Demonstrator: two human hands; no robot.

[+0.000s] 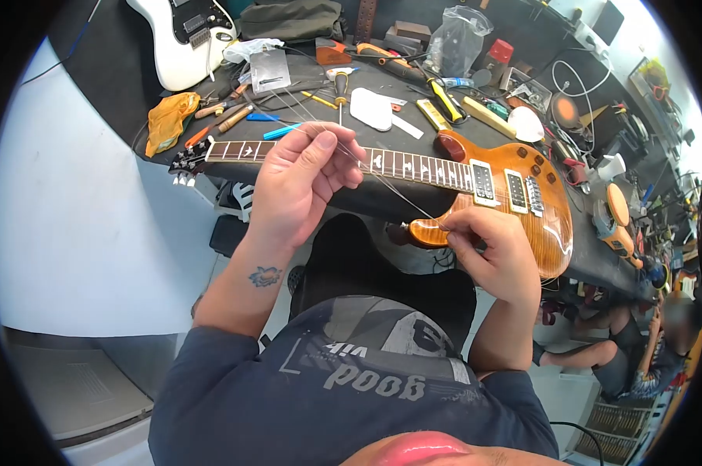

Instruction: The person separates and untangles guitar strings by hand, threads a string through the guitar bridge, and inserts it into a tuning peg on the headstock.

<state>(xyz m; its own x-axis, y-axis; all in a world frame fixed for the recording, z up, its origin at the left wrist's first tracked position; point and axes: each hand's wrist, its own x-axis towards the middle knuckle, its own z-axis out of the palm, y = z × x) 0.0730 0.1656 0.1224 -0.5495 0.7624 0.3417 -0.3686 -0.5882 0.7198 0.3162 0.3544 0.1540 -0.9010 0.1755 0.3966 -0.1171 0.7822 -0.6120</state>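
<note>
A thin guitar string (400,193) stretches between my two hands. My left hand (308,167) pinches it between thumb and fingers, in front of the guitar's neck. The fingertips of my right hand (483,245) are closed on its other stretch, close to the lower horn of the body. Beneath them lies an amber electric guitar (549,210) with a glossy flamed top, face up on the bench. Bird-shaped inlays mark its dark fretboard (413,167), and the headstock (188,161) points left. Part of the neck is hidden behind my left hand.
The dark workbench (320,78) carries many tools. A white guitar (182,46) lies at the back left, near an orange cloth (168,120). A screwdriver (341,85) and a yellow-black cutter (444,99) lie behind the neck. Another person (654,365) sits at the lower right.
</note>
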